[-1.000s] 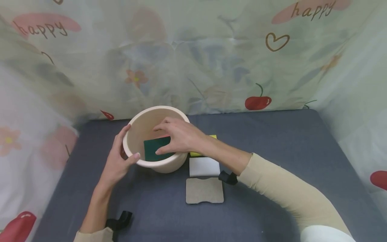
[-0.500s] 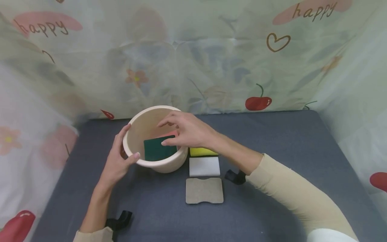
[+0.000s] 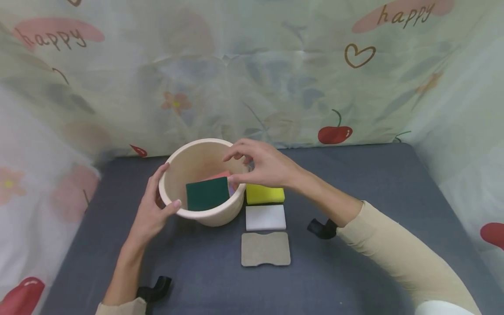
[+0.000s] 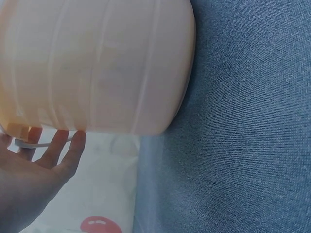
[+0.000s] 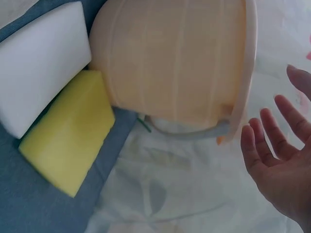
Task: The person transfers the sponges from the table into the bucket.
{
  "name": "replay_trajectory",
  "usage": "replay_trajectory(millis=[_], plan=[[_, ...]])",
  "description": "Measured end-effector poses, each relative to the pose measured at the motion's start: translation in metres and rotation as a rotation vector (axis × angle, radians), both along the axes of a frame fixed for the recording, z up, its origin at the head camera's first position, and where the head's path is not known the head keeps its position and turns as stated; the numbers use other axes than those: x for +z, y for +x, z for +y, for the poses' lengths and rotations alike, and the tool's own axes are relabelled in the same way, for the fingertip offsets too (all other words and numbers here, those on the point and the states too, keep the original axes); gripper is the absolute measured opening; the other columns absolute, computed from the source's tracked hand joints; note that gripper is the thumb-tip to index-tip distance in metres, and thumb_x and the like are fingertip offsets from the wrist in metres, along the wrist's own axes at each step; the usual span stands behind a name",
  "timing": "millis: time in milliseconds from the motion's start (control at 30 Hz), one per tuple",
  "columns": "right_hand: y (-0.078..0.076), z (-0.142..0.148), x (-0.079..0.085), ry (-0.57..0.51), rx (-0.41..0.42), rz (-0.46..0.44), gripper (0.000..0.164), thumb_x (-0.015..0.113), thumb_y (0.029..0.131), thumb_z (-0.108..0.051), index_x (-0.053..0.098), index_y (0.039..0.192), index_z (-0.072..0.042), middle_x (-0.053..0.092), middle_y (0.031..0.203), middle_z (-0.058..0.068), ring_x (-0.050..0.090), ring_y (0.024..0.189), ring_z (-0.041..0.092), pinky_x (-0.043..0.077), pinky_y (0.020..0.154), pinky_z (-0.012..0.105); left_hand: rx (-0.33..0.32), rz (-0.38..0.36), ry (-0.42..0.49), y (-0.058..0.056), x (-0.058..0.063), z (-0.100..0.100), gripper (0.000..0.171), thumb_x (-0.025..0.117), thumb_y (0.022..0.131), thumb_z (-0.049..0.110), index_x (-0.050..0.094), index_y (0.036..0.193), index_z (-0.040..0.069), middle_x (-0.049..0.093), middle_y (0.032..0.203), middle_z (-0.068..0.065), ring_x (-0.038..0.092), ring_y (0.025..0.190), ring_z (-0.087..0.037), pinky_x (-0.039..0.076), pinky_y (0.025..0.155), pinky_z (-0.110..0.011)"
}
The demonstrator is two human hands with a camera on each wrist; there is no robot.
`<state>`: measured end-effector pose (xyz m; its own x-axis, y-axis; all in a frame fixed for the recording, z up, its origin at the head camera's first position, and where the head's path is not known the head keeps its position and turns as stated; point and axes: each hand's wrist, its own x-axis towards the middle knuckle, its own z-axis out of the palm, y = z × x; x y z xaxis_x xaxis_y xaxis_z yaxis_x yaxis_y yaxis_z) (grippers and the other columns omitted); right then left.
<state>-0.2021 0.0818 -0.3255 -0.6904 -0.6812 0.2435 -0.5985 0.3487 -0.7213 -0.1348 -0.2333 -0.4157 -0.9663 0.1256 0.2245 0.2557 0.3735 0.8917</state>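
Observation:
A cream plastic bucket point(image 3: 220, 217) stands on the dark table, its mouth tipped a little toward me. My left hand point(image 3: 153, 210) grips its left rim, thumb at the front and fingers round the outside. Inside the bucket lies a dark green scouring pad or sponge point(image 3: 207, 194), with pink and purple pieces partly hidden behind it. My right hand point(image 3: 265, 164) hovers over the right rim, fingers loosely bent and holding nothing. Below that hand lies a yellow sponge point(image 3: 265, 195), close against the bucket's right side. In the right wrist view the hand point(image 5: 282, 155) is apart from the bucket.
In front of the yellow sponge lie a white sponge block point(image 3: 265, 218) and a grey-brown sponge point(image 3: 265, 249) with notched long sides, in a column. A grey handle point(image 5: 194, 133) hangs at the bucket's far side. A printed curtain point(image 3: 252, 78) rises behind the table's back edge.
My right hand has drawn out of the bucket, moving right and slightly up, uncovering the green piece and the yellow sponge. The left hand stays on the rim.

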Motion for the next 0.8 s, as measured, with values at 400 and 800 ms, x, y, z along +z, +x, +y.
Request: replay_trajectory(millis=[400, 800], plan=[[-0.002, 0.035, -0.014, 0.017, -0.048, 0.004, 0.039, 0.079, 0.085, -0.025, 0.068, 0.12, -0.015, 0.063, 0.118, 0.0, 0.058, 0.108, 0.015, 0.052, 0.09, 0.037, -0.006, -0.001, 0.016, -0.002, -0.001, 0.001, 0.09, 0.068, 0.084, 0.0, 0.024, 0.158, 0.027, 0.028, 0.151, -0.014, 0.043, 0.122, -0.038, 0.048, 0.08, -0.013], [-0.006, 0.059, -0.032, 0.101, -0.12, -0.023, 0.039, 0.08, 0.084, -0.027, 0.069, 0.121, -0.02, 0.062, 0.119, -0.005, 0.059, 0.108, 0.014, 0.052, 0.09, 0.038, -0.008, -0.008, 0.033, -0.001, -0.001, 0.0, 0.09, 0.067, 0.084, 0.0, 0.024, 0.158, 0.026, 0.029, 0.149, -0.014, 0.043, 0.121, -0.036, 0.049, 0.079, -0.015]])
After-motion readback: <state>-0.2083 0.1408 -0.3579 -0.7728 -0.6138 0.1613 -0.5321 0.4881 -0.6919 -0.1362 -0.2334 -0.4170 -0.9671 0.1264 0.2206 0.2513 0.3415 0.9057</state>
